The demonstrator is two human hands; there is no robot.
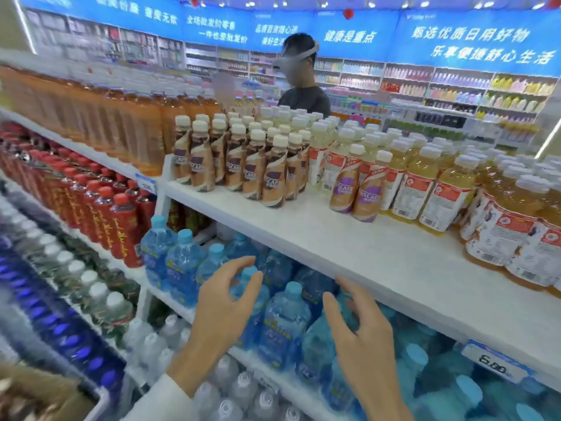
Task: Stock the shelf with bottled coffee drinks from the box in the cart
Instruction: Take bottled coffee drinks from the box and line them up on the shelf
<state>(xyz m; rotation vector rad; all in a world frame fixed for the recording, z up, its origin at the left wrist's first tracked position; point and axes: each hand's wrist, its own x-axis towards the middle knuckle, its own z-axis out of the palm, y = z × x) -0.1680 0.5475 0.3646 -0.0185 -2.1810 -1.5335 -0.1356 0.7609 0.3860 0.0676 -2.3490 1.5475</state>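
Observation:
Several brown bottled coffee drinks [243, 159] with cream caps stand in rows on the white top shelf [349, 247]. Two more coffee bottles [355, 185] with purple labels stand to their right, near the pale juice bottles. My left hand [224, 302] hovers below the shelf's front edge, fingers loosely curved, holding nothing. My right hand [358, 326] is beside it, fingers relaxed and spread, also empty. A brown box [33, 393] shows at the bottom left corner, blurred.
Yellow juice bottles [425, 189] fill the shelf's right side and amber tea bottles [127, 123] the left. Blue water bottles [282, 317] sit on the shelf below my hands. Red bottles [100, 208] stand at left. A person [303, 86] stands behind the shelf. A price tag [494, 361] hangs at right.

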